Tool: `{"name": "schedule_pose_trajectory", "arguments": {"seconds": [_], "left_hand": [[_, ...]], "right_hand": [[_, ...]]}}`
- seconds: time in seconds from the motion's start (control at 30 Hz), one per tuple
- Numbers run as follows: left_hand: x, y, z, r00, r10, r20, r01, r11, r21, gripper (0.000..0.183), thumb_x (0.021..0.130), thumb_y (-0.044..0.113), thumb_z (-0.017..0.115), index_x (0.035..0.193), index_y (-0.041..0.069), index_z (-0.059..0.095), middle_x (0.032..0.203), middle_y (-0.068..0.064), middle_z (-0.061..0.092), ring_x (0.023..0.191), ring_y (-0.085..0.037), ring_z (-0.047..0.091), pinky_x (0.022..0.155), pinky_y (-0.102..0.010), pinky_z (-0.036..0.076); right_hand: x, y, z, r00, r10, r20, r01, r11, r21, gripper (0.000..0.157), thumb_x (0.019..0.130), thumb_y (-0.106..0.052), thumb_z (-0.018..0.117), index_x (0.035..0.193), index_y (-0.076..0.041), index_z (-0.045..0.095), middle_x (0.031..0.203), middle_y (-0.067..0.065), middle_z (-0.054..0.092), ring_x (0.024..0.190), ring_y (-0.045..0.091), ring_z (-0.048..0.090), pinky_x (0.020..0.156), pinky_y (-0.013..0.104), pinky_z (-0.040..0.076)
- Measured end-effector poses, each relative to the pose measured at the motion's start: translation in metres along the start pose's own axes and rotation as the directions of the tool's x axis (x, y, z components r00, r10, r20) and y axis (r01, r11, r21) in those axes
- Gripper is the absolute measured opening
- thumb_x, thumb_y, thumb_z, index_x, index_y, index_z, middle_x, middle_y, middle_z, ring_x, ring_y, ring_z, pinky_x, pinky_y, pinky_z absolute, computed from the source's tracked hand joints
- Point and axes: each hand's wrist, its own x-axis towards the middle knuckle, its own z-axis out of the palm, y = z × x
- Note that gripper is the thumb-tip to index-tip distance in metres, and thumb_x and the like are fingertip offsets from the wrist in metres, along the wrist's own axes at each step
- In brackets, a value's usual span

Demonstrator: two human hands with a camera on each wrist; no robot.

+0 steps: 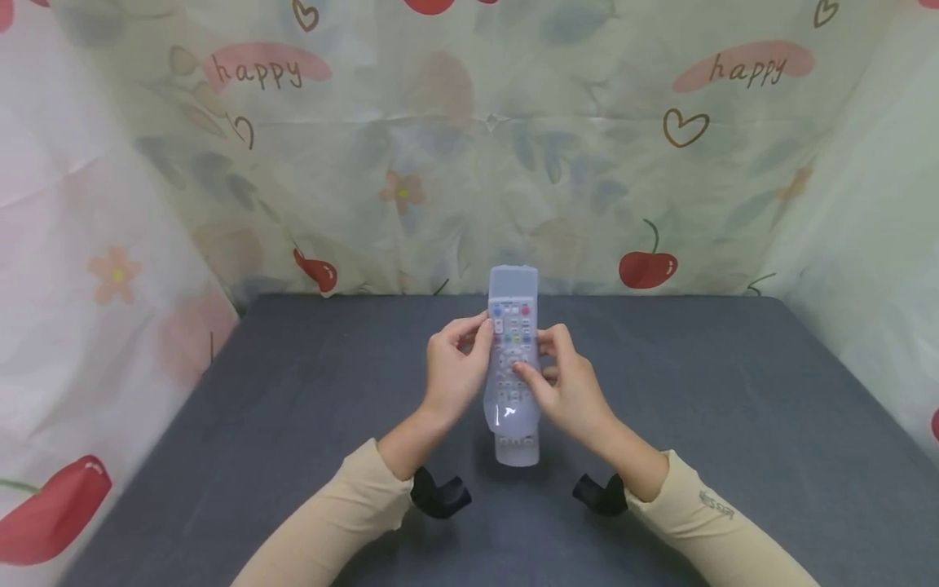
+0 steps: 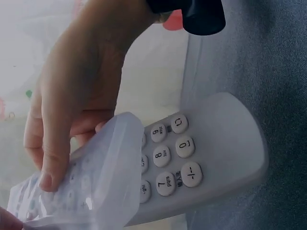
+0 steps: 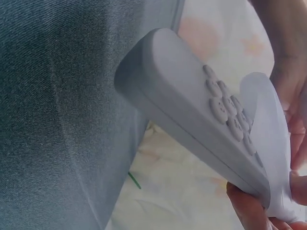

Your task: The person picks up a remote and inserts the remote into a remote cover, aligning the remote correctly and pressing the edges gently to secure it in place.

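Note:
A pale grey remote control (image 1: 517, 452) stands upright above the table, partly inside a clear, soft protective cover (image 1: 513, 282). The cover reaches past the remote's top, while the lower end with number keys sticks out below the cover's open edge. My left hand (image 1: 456, 363) pinches the left side of the cover between thumb and fingers. On the right side, my right hand (image 1: 574, 387) grips the covered remote, thumb on the front over the buttons, fingers behind. The left wrist view shows the cover's rim (image 2: 128, 143) standing loose around the keypad.
The dark grey cloth-covered table (image 1: 330, 391) lies under both hands. Printed curtains (image 1: 484, 163) with cherries and hearts enclose the back and sides. Black wrist mounts (image 1: 443, 496) hang below each sleeve.

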Motion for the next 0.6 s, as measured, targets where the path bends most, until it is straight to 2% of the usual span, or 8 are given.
{"name": "schedule_pose_trajectory", "arguments": {"seconds": [0.1, 0.2, 0.47, 0.6], "left_hand": [[0.0002, -0.0011, 0.0, 0.999, 0.021, -0.024, -0.021, 1.0, 0.0, 0.019, 0.087, 0.006, 0.06, 0.101, -0.004, 0.07, 0.092, -0.02, 0.069, 0.08, -0.029, 0.068, 0.065, -0.026, 0.057], [-0.0001, -0.0023, 0.0, 0.999, 0.035, -0.03, -0.035, 0.999, 0.001, 0.019, 0.087, 0.005, 0.06, 0.099, -0.004, 0.071, 0.088, -0.019, 0.068, 0.079, -0.028, 0.069, 0.066, -0.024, 0.057], [0.0001, -0.0056, 0.0, 0.99, 0.136, -0.028, -0.133, 0.986, 0.101, 0.017, 0.088, 0.006, 0.058, 0.092, -0.004, 0.072, 0.083, -0.015, 0.068, 0.071, -0.023, 0.069, 0.063, -0.019, 0.055], [0.001, -0.0043, -0.0001, 0.985, 0.173, -0.004, -0.17, 0.971, 0.165, 0.017, 0.087, 0.007, 0.058, 0.086, -0.003, 0.071, 0.083, -0.014, 0.069, 0.071, -0.021, 0.07, 0.063, -0.018, 0.055]], "right_hand": [[-0.0008, -0.001, 0.0005, 1.0, 0.008, -0.005, -0.008, 1.0, -0.008, 0.036, 0.085, -0.002, 0.065, 0.108, 0.001, 0.038, 0.102, 0.023, 0.061, 0.082, 0.032, 0.069, 0.065, 0.035, 0.058], [-0.0013, -0.0021, 0.0009, 1.0, 0.019, -0.002, -0.019, 1.0, -0.005, 0.036, 0.085, -0.002, 0.065, 0.108, 0.001, 0.037, 0.104, 0.024, 0.06, 0.082, 0.032, 0.069, 0.065, 0.035, 0.058], [-0.0033, -0.0018, 0.0025, 0.999, 0.028, -0.02, -0.028, 0.999, 0.023, 0.036, 0.085, 0.0, 0.065, 0.108, 0.002, 0.037, 0.104, 0.025, 0.06, 0.082, 0.034, 0.069, 0.062, 0.034, 0.057], [-0.0042, -0.0027, 0.0036, 0.998, 0.04, -0.047, -0.038, 0.998, 0.048, 0.037, 0.085, 0.0, 0.065, 0.108, 0.004, 0.037, 0.107, 0.025, 0.06, 0.084, 0.033, 0.068, 0.062, 0.031, 0.057]]}}
